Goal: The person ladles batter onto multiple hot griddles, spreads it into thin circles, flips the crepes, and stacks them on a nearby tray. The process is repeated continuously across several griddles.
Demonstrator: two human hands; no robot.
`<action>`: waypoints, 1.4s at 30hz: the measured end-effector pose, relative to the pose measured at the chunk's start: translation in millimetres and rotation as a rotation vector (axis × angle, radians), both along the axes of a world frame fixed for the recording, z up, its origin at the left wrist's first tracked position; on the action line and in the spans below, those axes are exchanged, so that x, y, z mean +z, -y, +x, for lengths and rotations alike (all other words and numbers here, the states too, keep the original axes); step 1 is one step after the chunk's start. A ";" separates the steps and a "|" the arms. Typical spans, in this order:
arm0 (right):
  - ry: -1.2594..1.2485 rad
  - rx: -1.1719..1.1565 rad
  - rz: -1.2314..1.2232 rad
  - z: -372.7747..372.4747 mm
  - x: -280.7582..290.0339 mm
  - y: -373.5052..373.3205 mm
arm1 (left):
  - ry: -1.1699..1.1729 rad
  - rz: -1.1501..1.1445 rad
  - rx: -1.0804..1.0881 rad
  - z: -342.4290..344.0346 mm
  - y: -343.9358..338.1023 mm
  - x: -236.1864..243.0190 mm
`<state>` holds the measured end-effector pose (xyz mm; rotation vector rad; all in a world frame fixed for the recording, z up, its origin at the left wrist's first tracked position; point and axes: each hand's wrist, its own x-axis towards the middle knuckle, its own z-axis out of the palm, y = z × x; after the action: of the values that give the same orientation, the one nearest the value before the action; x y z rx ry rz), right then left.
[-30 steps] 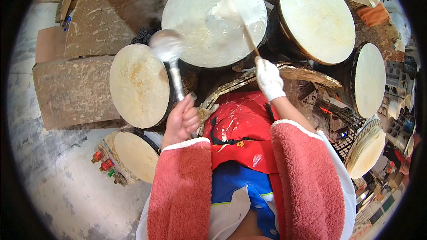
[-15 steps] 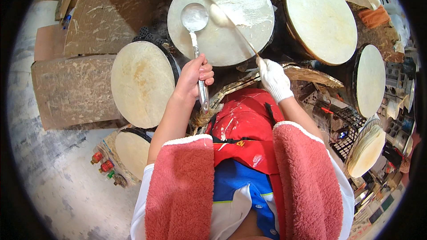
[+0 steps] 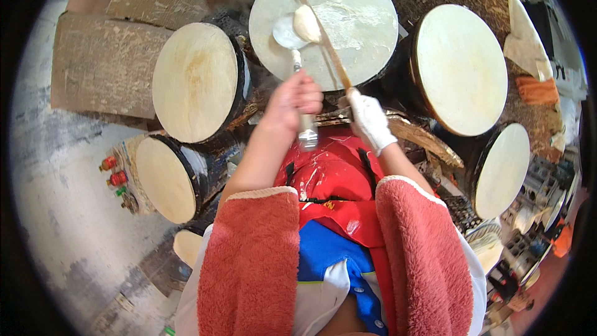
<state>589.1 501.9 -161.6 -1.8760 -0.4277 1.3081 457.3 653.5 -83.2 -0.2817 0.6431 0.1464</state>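
My bare left hand [image 3: 295, 102] is closed around the metal handle of a ladle [image 3: 308, 130], whose bowl [image 3: 285, 32] is over a large round pale disc [image 3: 354, 50] streaked with wet white paste. My white-gloved right hand [image 3: 370, 121] grips a long thin wooden stick [image 3: 334, 56]. A soft cream-coloured lump [image 3: 306, 23] sits against the stick's upper part, overlapping the ladle bowl; whether it rests in the bowl is unclear.
More pale discs on black bases surround me, at upper left [image 3: 189, 81], lower left [image 3: 165, 180], upper right [image 3: 460, 68] and lower right [image 3: 500, 168]. Worn boards [image 3: 106, 62] lie left; small red bottles [image 3: 117, 179] are on the floor side. Cluttered grey blocks [image 3: 538, 183] are at right.
The whole view has turned slightly clockwise. The ladle and stick have come closer together over the top disc, and both hands have shifted inward.
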 end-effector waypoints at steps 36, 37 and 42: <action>1.014 1.249 0.526 -262.2 -10.3 -199.4 | -0.269 0.159 0.577 -444.2 169.9 61.2; 1.029 1.261 0.494 -262.4 -10.3 -199.5 | -0.257 0.181 0.592 -445.6 168.2 57.7; 1.048 1.260 0.576 -261.0 -17.0 -199.4 | -0.247 0.213 0.593 -444.3 159.3 58.9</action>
<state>328.1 701.3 -178.7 -1.5618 -2.4886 0.5061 13.0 494.2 -24.2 -0.2428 0.7673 0.8238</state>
